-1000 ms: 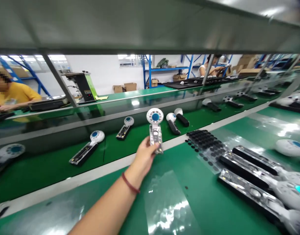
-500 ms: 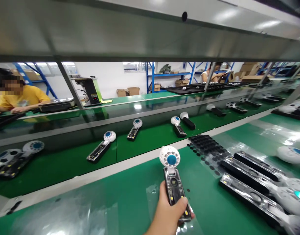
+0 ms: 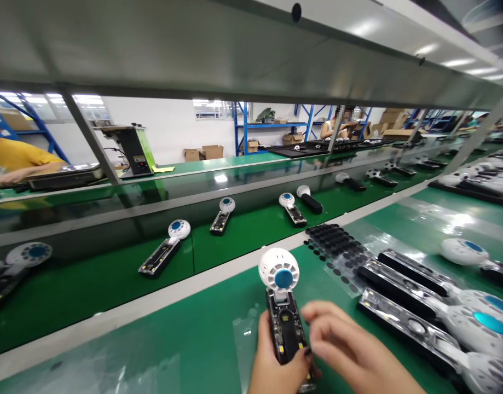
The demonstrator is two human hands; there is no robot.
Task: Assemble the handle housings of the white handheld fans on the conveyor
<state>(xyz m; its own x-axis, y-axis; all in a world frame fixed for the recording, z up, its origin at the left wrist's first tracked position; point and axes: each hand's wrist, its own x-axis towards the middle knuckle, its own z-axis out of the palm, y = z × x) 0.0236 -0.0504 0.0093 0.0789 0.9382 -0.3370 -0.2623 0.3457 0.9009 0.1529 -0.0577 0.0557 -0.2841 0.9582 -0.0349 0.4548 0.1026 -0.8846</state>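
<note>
My left hand [image 3: 271, 366] grips the black open handle of a small hand-held fan [image 3: 281, 295] with a white round head and blue centre, held upright over the green bench near the bottom edge. My right hand [image 3: 350, 350] reaches in from the right, its fingertips touching the lower part of the fan's handle. Just right of both hands lies a row of similar fan units [image 3: 419, 306] on the bench. A sheet of small black round pads [image 3: 337, 246] lies beyond the fan.
Behind the bench runs a dark green conveyor belt [image 3: 111, 284] carrying several fans [image 3: 165, 246]. A metal shelf [image 3: 235, 49] hangs overhead. A person in yellow [image 3: 13, 161] works at the far left, another person [image 3: 337, 123] sits far back.
My left hand has brought the fan back from the belt's edge toward me. My right hand has entered the view and touches the fan's handle. The fans on the belt have shifted slightly.
</note>
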